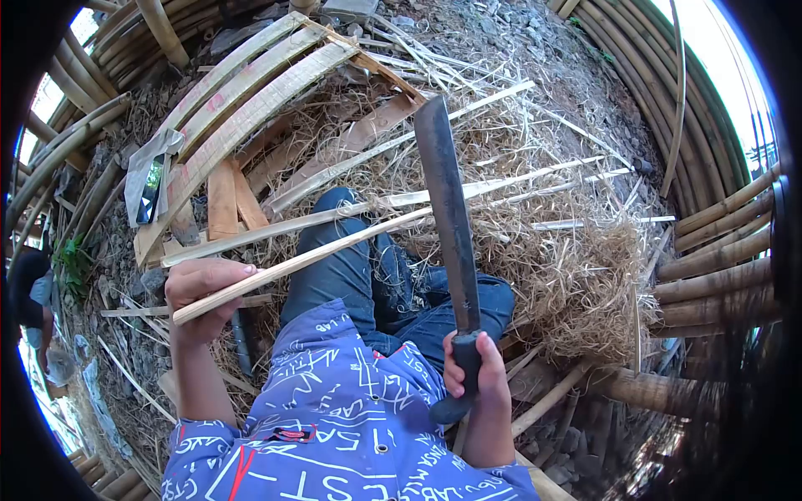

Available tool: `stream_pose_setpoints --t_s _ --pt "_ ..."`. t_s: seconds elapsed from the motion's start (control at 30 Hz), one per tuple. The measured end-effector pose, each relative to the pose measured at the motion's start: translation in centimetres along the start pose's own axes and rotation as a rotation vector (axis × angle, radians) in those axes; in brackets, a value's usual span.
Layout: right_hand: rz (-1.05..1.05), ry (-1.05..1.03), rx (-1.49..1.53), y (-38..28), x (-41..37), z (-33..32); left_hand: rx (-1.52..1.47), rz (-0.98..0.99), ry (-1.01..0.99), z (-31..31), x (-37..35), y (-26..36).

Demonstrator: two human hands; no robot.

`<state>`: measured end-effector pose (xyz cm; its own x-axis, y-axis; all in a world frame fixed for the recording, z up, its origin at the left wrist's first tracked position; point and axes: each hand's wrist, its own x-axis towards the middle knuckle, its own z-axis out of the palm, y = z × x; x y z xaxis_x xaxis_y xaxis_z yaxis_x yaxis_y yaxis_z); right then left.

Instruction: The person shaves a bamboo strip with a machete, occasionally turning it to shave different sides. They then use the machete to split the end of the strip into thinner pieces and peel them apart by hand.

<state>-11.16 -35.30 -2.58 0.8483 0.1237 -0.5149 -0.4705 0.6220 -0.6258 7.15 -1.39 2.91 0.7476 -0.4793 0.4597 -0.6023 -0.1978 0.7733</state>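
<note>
My left hand (205, 296) is closed around the near end of a long, pale bamboo strip (334, 246), which slants up to the right across my legs. In my right hand (474, 367) is the dark handle of a large machete (451, 209), its wide blade upright and tip up. The blade crosses the strip's line, and whether they touch I cannot tell. Another split strip (276, 231) lies just beyond the held one. Curly shavings (585, 292) are heaped around my knees and to the right.
A slatted wooden frame (251, 108) lies at the upper left, a clear plastic piece (150, 179) on its corner. Bamboo poles (710, 284) are stacked at the right and more stand at the upper left. Part of another person (33, 292) shows at the far left.
</note>
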Motion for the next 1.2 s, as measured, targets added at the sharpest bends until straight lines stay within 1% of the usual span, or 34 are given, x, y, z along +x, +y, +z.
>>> stream_pose_setpoints --t_s 0.03,0.1,0.13,0.17,0.23,0.27,0.3,0.37,0.43,0.47,0.5,0.57,0.6,0.63,0.7,0.77,0.83,0.93,1.0,1.03,1.1,1.13,1.2 --pt "-0.031 0.021 -0.036 -0.1 -0.1 -0.2 0.001 0.010 0.005 0.1 0.0 0.1" --pt "-0.040 0.100 0.178 -0.7 0.6 -1.2 -0.014 0.016 0.014 0.3 0.3 0.2" --pt "-0.075 0.063 0.280 -0.9 1.2 -2.0 -0.023 0.026 0.026 0.4 0.4 0.3" --pt "-0.076 0.058 0.275 -0.7 1.3 -1.9 -0.020 0.029 0.032 0.3 0.2 0.4" --pt "-0.057 0.132 0.236 -0.3 1.4 -0.9 -0.010 -0.016 0.037 0.3 0.2 0.3" --pt "-0.051 0.041 0.189 0.3 1.2 -1.0 -0.007 0.015 0.043 0.4 0.2 0.0" --pt "0.002 0.015 0.165 0.8 0.9 -0.7 -0.011 0.018 0.043 0.5 0.2 0.1" --pt "-0.065 -0.050 0.007 1.2 0.9 -1.6 0.001 -0.003 0.047 0.5 0.1 0.2" --pt "-0.110 0.078 0.043 0.5 1.4 -1.8 0.020 0.024 0.040 0.6 0.2 0.6" --pt "-0.119 0.107 0.136 -0.2 1.7 -1.7 0.042 0.053 0.038 0.6 0.1 0.8" --pt "-0.116 0.102 0.134 -0.1 2.2 -1.7 0.047 0.051 0.042 0.5 -0.1 0.7" --pt "-0.178 0.225 0.109 0.6 3.1 -1.4 0.035 -0.032 0.041 0.4 -0.6 0.2" --pt "-0.180 0.181 0.009 0.8 3.0 -0.9 0.022 -0.028 0.052 0.5 -0.6 -0.1" --pt "-0.140 0.093 0.000 1.5 2.9 -1.3 0.017 -0.021 0.051 0.5 -0.7 -0.3" --pt "-0.147 0.038 -0.081 1.5 2.8 -1.3 0.006 -0.074 0.064 0.5 -1.0 -0.6" --pt "-0.198 0.110 -0.097 1.0 3.1 -2.5 -0.003 -0.081 0.067 0.6 -0.9 -0.3" --pt "-0.222 0.183 0.018 0.7 4.0 -3.2 0.040 -0.041 0.058 0.5 -0.9 0.0" --pt "-0.245 0.171 0.008 0.8 4.4 -2.6 0.044 -0.070 0.070 0.3 -0.9 0.0" --pt "-0.228 0.097 0.076 1.0 4.3 -3.0 0.027 -0.094 0.082 0.4 -0.8 -0.3" --pt "-0.231 0.096 0.073 0.8 4.4 -3.5 0.026 -0.091 0.085 0.4 -0.6 -0.4" --pt "-0.276 0.129 -0.014 0.3 4.3 -4.8 0.029 -0.082 0.073 0.2 -0.6 -0.1" --pt "-0.242 0.116 0.037 0.0 4.4 -4.8 0.020 -0.109 0.068 0.2 -0.4 0.2" --pt "-0.196 0.102 0.017 0.0 5.1 -5.8 -0.006 -0.111 0.072 0.2 -0.3 0.1"
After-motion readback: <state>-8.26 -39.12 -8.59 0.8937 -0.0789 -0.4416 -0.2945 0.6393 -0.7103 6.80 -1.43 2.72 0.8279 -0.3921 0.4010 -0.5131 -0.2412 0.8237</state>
